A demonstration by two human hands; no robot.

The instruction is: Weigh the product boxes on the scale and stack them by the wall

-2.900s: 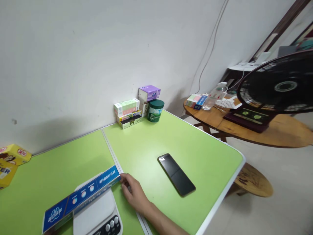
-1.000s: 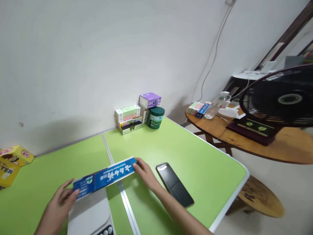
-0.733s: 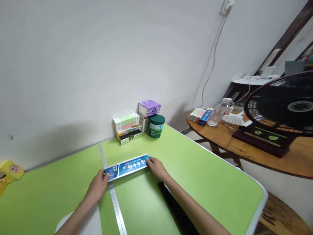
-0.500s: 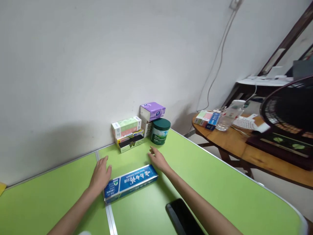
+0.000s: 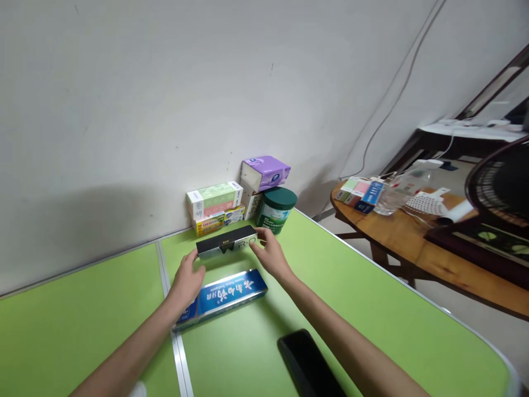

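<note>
Between my two hands is a slim black-topped box (image 5: 219, 241) with silver sides, held by its ends above the green table (image 5: 355, 309). My left hand (image 5: 185, 279) closes on its left end, and my right hand (image 5: 271, 256) grips the right end. Nearer to me lies a blue toothpaste box (image 5: 231, 292), its left part covered by my left hand. Behind the held box, a yellow box (image 5: 210, 224) bears a green and pink carton (image 5: 215, 198). A green-lidded tub (image 5: 276, 212) stands close behind my right hand.
A purple tissue pack (image 5: 266, 172) rests on a white box (image 5: 250, 202) by the wall. A black phone (image 5: 308, 364) lies beside my right forearm. To the right, a wooden table (image 5: 392, 237) carries small cartons, a clear plastic bottle (image 5: 409, 184) and a fan (image 5: 500, 182).
Both hands have moved in and taken hold of the black-topped box. It has come up and away from in front of the yellow box, toward me. The view has shifted slightly.
</note>
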